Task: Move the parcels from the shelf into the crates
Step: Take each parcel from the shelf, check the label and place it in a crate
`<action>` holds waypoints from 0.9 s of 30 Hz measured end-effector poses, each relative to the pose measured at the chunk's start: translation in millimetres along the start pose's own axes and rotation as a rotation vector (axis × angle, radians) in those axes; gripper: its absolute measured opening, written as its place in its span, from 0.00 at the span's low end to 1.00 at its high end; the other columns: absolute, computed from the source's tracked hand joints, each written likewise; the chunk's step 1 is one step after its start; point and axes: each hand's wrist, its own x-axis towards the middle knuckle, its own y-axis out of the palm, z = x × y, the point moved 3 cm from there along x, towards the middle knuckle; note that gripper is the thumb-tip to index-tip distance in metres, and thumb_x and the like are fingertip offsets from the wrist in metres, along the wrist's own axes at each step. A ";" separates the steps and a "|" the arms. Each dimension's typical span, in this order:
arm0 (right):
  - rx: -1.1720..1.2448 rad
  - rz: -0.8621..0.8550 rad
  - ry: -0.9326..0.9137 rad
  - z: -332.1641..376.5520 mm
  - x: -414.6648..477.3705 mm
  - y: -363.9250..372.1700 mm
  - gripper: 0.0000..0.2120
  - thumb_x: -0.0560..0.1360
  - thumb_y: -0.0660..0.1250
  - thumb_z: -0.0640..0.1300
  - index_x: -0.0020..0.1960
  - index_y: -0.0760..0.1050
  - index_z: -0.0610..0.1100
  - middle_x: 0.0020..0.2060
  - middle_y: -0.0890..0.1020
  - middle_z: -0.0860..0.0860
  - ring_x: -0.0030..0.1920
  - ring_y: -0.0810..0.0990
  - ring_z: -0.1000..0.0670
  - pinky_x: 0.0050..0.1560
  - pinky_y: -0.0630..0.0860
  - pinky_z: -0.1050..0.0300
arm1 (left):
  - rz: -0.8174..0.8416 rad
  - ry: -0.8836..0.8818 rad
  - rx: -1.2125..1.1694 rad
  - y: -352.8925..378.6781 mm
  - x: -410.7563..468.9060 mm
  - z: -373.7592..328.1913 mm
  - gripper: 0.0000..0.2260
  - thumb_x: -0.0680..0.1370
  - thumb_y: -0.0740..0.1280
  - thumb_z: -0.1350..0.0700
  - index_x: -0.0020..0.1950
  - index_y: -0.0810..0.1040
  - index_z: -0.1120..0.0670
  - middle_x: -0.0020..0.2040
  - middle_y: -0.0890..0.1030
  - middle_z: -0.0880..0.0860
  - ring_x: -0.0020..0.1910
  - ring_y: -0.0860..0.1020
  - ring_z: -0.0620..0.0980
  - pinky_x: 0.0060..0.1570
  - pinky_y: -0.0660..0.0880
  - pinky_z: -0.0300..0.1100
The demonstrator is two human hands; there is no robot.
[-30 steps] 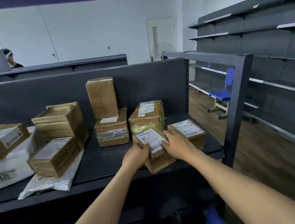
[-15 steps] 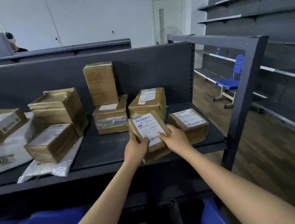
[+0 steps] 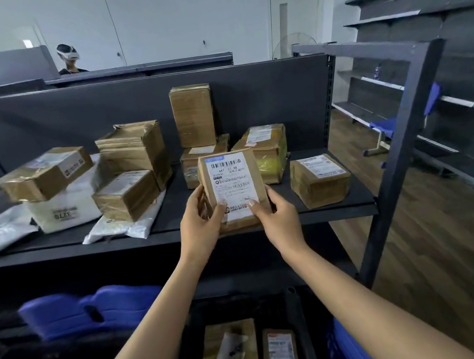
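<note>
A small brown parcel (image 3: 231, 180) with a white shipping label faces me, held upright above the shelf's front edge. My left hand (image 3: 201, 217) grips its left side and my right hand (image 3: 275, 215) grips its lower right corner. Several other cardboard parcels stay on the dark shelf (image 3: 176, 236), among them a labelled box (image 3: 318, 180) at the right and a tall box (image 3: 193, 114) at the back. Below me, a black crate (image 3: 188, 338) holds parcels (image 3: 280, 352).
White plastic mailers (image 3: 120, 227) lie on the shelf's left half. A blue crate (image 3: 89, 309) sits on the lower level and another blue one (image 3: 354, 354) at bottom right. The shelf's upright post (image 3: 395, 163) stands at the right. Another person (image 3: 69, 58) stands behind the shelving.
Both hands have lifted the labelled parcel off the shelf and tipped it upright, with the label turned toward me. The view has dropped, showing the black crate below.
</note>
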 end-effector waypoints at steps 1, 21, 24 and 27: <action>0.001 0.001 -0.006 3.5 -6.3 4.7 0.20 0.77 0.68 0.46 0.68 0.73 0.52 0.54 0.81 0.61 0.54 0.78 0.65 0.48 0.72 0.77 | 0.012 0.010 -0.010 -7.0 -4.4 -1.5 0.24 0.77 0.68 0.57 0.72 0.67 0.51 0.62 0.79 0.45 0.60 0.77 0.40 0.58 0.75 0.37; 0.127 -0.217 -0.033 46.3 -160.9 164.2 0.21 0.77 0.67 0.48 0.70 0.71 0.47 0.56 0.80 0.62 0.58 0.77 0.67 0.55 0.73 0.73 | 0.148 0.038 -0.148 -216.5 -85.1 10.9 0.22 0.77 0.67 0.64 0.70 0.69 0.53 0.64 0.78 0.49 0.64 0.76 0.47 0.64 0.74 0.47; 0.117 -0.233 -0.022 46.6 -176.7 179.2 0.21 0.77 0.67 0.48 0.69 0.72 0.48 0.52 0.79 0.67 0.57 0.77 0.68 0.54 0.72 0.74 | 0.154 0.044 -0.115 -235.1 -92.4 13.8 0.23 0.77 0.67 0.63 0.72 0.68 0.54 0.64 0.78 0.50 0.62 0.77 0.45 0.63 0.75 0.45; 0.076 -0.222 -0.011 47.4 -185.3 187.8 0.21 0.77 0.67 0.48 0.69 0.72 0.48 0.52 0.80 0.66 0.55 0.77 0.69 0.52 0.72 0.75 | 0.165 0.033 -0.118 -246.6 -96.8 18.8 0.24 0.78 0.66 0.63 0.73 0.68 0.54 0.64 0.78 0.52 0.62 0.77 0.44 0.63 0.74 0.43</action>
